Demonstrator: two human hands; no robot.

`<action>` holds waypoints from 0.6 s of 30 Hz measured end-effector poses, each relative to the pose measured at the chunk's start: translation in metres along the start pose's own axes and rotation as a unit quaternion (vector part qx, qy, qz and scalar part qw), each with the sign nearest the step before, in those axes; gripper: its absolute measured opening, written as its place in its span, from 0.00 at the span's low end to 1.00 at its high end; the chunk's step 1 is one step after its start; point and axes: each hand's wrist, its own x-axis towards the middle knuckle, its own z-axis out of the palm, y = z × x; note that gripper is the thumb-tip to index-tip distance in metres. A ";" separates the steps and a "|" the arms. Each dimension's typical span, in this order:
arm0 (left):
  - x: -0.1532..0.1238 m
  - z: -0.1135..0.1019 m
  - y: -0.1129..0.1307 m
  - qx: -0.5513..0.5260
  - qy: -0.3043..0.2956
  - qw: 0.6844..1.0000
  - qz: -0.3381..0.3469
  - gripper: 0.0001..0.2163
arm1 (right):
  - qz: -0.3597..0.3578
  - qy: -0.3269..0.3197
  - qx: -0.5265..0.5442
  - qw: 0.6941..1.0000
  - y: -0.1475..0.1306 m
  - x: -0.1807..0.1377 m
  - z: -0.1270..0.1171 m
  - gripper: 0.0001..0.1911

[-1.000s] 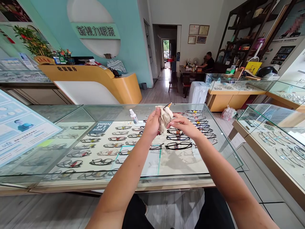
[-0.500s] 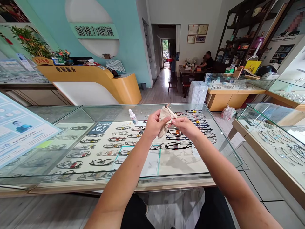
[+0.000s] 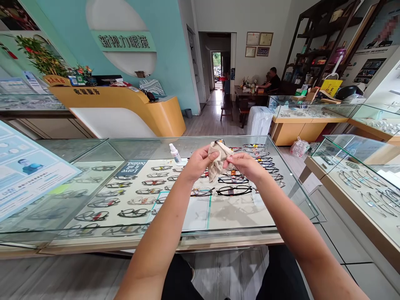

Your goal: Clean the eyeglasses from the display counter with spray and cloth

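Note:
Above the glass display case, my left hand is closed on a crumpled beige cloth, thumb on its front. My right hand pinches the cloth's right side between thumb and fingers. A thin dark piece sticks out at the cloth's top edge and looks like part of an eyeglass frame; the rest is hidden in the folds. To the left of my hands, a small white spray bottle stands upright.
Under the case's glass lie rows of eyeglasses. A light blue printed sign leans in at left. Another glass case stands at right. Farther back are a yellow counter, a wrapped suitcase and a seated person.
The cloth has turned and spread a little between my hands, with its folds changed. My left hand has shifted slightly left, and my right hand slightly right.

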 end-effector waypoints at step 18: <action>0.001 -0.002 -0.004 -0.007 -0.011 1.000 0.000 0.27 | 0.017 -0.005 0.057 0.998 0.001 0.002 0.000 0.25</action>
